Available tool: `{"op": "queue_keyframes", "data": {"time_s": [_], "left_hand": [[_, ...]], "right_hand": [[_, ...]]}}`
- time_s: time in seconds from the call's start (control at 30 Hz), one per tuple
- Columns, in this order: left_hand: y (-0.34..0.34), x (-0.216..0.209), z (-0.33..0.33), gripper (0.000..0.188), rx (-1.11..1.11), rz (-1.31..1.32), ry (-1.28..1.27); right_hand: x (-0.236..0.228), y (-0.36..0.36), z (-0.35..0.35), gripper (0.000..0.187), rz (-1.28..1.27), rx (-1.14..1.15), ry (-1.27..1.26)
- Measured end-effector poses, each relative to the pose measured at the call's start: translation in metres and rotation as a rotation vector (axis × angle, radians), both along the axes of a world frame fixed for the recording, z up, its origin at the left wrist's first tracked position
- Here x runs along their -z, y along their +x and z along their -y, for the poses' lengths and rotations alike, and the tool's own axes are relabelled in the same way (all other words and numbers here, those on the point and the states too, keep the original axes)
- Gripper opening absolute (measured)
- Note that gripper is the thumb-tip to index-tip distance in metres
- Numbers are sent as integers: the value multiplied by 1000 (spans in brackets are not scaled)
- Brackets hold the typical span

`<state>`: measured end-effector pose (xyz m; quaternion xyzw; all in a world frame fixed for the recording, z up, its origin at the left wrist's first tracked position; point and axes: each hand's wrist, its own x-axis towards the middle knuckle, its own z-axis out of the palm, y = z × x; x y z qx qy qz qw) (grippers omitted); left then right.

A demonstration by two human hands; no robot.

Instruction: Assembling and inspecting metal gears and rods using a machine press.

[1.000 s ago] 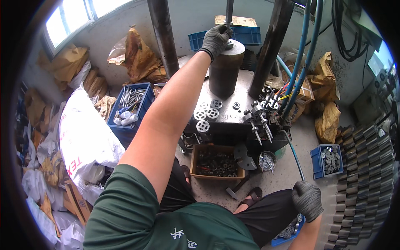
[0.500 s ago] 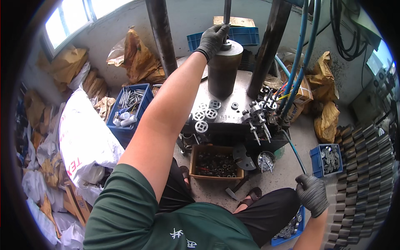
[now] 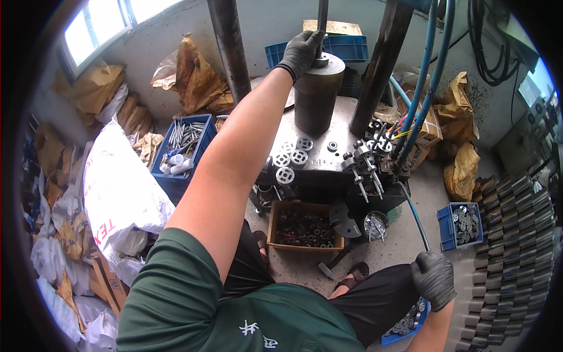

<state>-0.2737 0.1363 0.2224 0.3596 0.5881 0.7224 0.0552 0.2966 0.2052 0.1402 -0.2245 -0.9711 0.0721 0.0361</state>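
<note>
My left hand (image 3: pixel 300 54), in a dark grey knitted glove, reaches forward over the machine. Its fingers are closed around the lower part of an upright dark metal rod (image 3: pixel 322 16). Just under the hand, a small round metal collar (image 3: pixel 321 61) rests on top of a thick steel cylinder (image 3: pixel 319 100); the palm side is hidden. At the lower right, my right hand (image 3: pixel 433 280), gloved alike, is wrapped round the end of a long blue-grey lever (image 3: pixel 416 217) that slopes up to the machine's side.
Slotted metal discs (image 3: pixel 285 175), a small ring (image 3: pixel 332 146) and shafted parts (image 3: pixel 366 164) lie on the machine's plate. Two dark columns (image 3: pixel 230 53) flank the cylinder. Below stand a wooden box (image 3: pixel 306 247), a hammer (image 3: pixel 328 270) and a blue bin (image 3: pixel 460 242). Rods fill another bin (image 3: pixel 183 177).
My right hand has moved slightly left and down, with the lever's end in it. The left hand stays closed at the rod above the cylinder. The whole view has shifted a little.
</note>
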Motion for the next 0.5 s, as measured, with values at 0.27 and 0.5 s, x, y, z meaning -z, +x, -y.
{"op": "queue_keyframes", "data": {"time_s": [0.27, 0.5], "left_hand": [[-8, 4, 0, 42, 2, -22, -15], [-13, 8, -1, 40, 2, -36, -29]], "right_hand": [[-14, -8, -8, 13, 71, -40, 24], [-31, -16, -15, 21, -137, 0, -96]]}}
